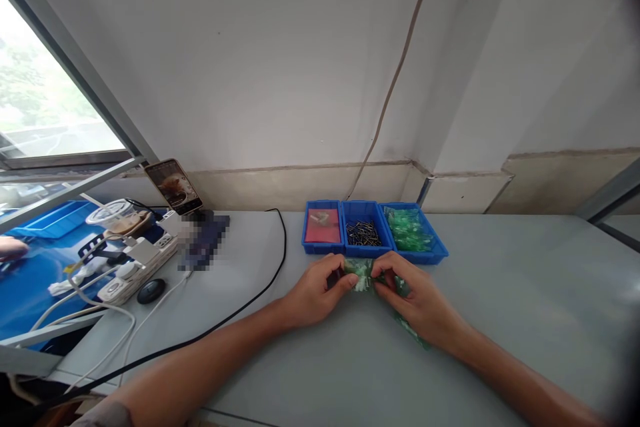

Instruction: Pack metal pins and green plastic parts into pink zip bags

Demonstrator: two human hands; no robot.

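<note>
A plain off-white wall (280,67) rises behind the pale grey table (520,307); a beige band (270,188) runs along the wall's lower part; at far left, a bright window (45,97) adjoins a slanting grey metal frame (77,67).

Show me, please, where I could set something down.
The widest bare tabletop lies right of the right hand and rightmost blue bin; a smaller patch lies between the forearms. It is crowded at left, with a power strip and phone, and before the bins, where the right hand and left hand hold green plastic.
</note>
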